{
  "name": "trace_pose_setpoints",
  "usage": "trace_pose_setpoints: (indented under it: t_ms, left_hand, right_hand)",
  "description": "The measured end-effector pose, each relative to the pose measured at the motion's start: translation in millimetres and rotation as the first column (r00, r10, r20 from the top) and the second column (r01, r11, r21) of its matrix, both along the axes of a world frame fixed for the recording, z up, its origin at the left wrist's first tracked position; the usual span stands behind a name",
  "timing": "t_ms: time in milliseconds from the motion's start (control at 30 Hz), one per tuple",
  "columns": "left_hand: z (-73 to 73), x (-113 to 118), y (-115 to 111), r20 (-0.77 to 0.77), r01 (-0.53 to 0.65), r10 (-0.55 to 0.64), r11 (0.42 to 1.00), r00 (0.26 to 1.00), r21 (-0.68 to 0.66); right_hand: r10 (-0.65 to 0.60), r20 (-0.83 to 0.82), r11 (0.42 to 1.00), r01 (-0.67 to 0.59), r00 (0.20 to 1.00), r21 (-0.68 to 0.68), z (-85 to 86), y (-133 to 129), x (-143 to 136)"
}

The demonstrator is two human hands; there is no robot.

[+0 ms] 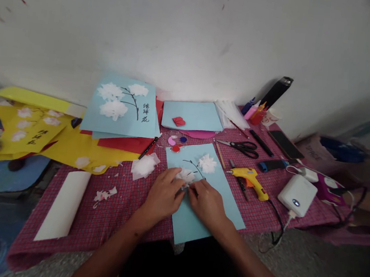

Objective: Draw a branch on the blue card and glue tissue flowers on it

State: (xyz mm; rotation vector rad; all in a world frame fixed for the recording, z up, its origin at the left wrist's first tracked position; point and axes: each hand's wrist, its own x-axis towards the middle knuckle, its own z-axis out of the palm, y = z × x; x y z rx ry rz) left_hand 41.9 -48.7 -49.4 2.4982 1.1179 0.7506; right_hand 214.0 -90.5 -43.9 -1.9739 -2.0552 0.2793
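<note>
A light blue sheet of card (227, 202) lies in front of me, with a thin dark branch drawn on it. One white tissue-paper flower (207, 163) sits at the branch's upper right. Lower down, a second white paper flower (186, 176) is partly covered by my fingers. My left hand (164, 193) curls in from the left, its bent fingers and thumb gripping that flower's left edge. From the right, my right hand (207, 203) pinches at the flower's lower edge; the exact fingertip contact is hidden. A stack of white tissue paper (144, 166) lies left of the card.
A yellow glue gun (250, 180), black-handled scissors (246, 148) and a white power bank (297, 195) lie to the right. Behind are a finished flower card (116, 123) and paint bottles (257, 113). A white paper roll (64, 204) is at the left, near the table edge.
</note>
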Motion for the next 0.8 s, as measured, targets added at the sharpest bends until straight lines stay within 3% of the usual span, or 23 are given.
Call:
trace_pose_setpoints:
  t_ms: [167, 567, 800]
  left_hand:
    - [-1.7, 0.1, 1.1, 0.001, -0.070, 0.070, 0.998, 0.998, -0.007]
    - [-2.5, -0.4, -0.5, -0.025, 0.031, -0.032, 0.999, 0.999, -0.026]
    - [4.3, 0.9, 0.3, 0.052, -0.042, 0.046, 0.997, 0.998, -0.068]
  right_hand:
    - [-0.003, -0.041, 1.000, 0.003, 0.999, -0.020, 1.4, 3.1, 0.9]
    - [-0.036, -0.032, 0.992, 0.032, 0.999, -0.125, 6.3, 11.0, 2.0]
    - [-0.034, -0.100, 0.994, 0.024, 0.994, -0.108, 7.9, 4.7, 6.3]
